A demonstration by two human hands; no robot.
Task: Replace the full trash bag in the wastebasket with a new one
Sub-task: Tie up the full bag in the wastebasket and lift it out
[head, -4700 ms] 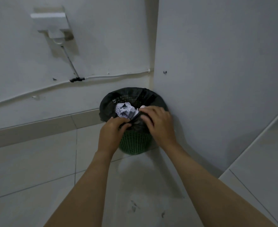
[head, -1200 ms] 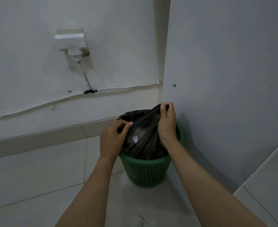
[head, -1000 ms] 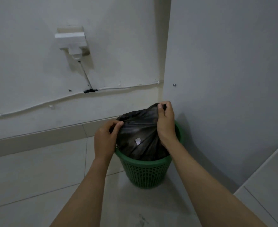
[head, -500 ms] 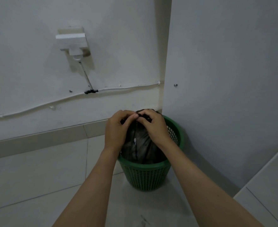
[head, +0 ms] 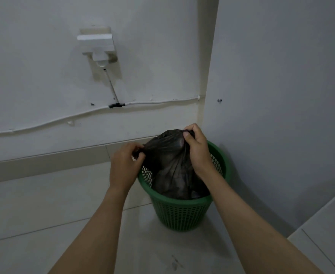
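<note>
A green mesh wastebasket (head: 179, 212) stands on the floor in the corner of two walls. A full black trash bag (head: 170, 167) sits in it, its top gathered up above the rim. My left hand (head: 124, 165) pinches a twisted corner of the bag at its left side. My right hand (head: 197, 150) grips the other bunched corner at the top right, a little higher. The two corners are pulled apart from each other. The bag's contents are hidden.
White walls meet right behind the basket. A white wall box (head: 96, 43) with a cable (head: 63, 117) running along the wall sits at the upper left. A pale counter edge (head: 324, 230) juts in at the lower right. Tiled floor (head: 44, 204) spreads to the left.
Half a second ago both hands met over the middle of the bag's top. Now they have drawn apart, left hand going left and down, right hand going right and up, each holding a corner.
</note>
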